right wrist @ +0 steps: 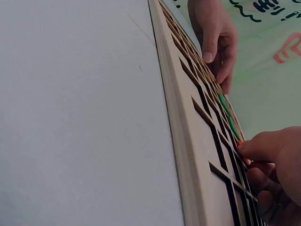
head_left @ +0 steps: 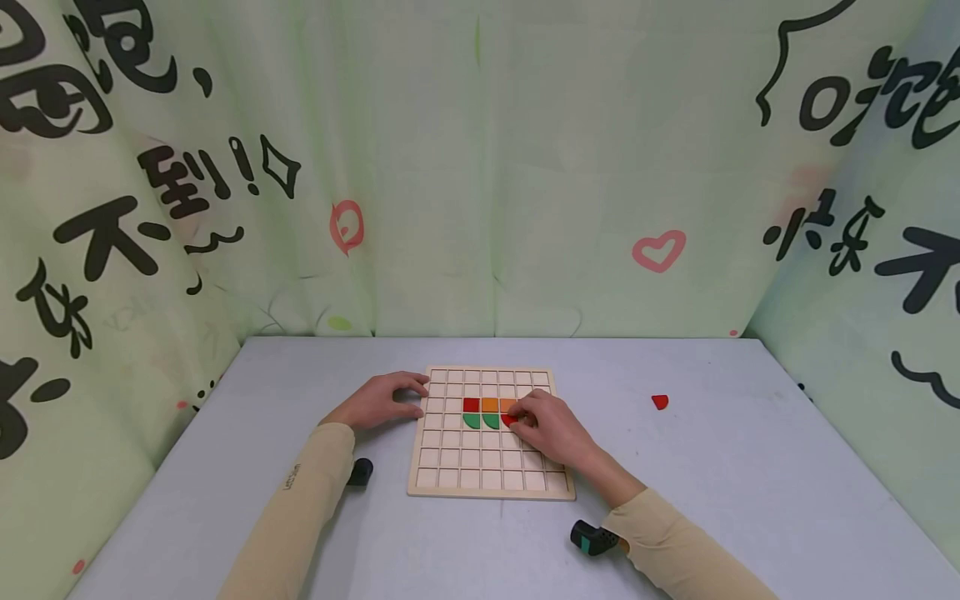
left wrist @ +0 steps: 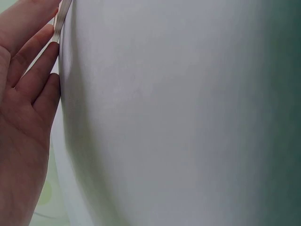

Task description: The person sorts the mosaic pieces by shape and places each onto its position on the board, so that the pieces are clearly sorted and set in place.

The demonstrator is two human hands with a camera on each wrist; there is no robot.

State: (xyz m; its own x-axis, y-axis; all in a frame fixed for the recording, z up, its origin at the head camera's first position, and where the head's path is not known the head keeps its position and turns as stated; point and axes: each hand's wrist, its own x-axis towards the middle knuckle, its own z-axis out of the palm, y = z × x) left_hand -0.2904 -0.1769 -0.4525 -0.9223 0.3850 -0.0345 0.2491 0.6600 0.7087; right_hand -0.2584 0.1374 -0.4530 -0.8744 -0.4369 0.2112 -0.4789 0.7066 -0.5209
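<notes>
A wooden grid board point(head_left: 442, 480) lies on the table. In its upper middle are a red square point(head_left: 471, 405), orange squares point(head_left: 490, 405) and, just below them, two green rounded pieces point(head_left: 471, 421). My right hand point(head_left: 553, 427) holds a small red rounded piece point(head_left: 506, 420) between thumb and forefinger, in the row beside the green ones. Its fingers partly cover the piece and the orange square above. At the board's left edge, my left hand point(head_left: 384, 400) rests with fingers and thumb spread against the frame.
A loose red piece point(head_left: 660, 402) with a rounded edge lies on the table point(head_left: 720, 467) to the right of the board. Behind the table hangs a pale green curtain point(head_left: 510, 183) with black lettering at its sides. A black wrist camera point(head_left: 592, 538) sits below the right forearm.
</notes>
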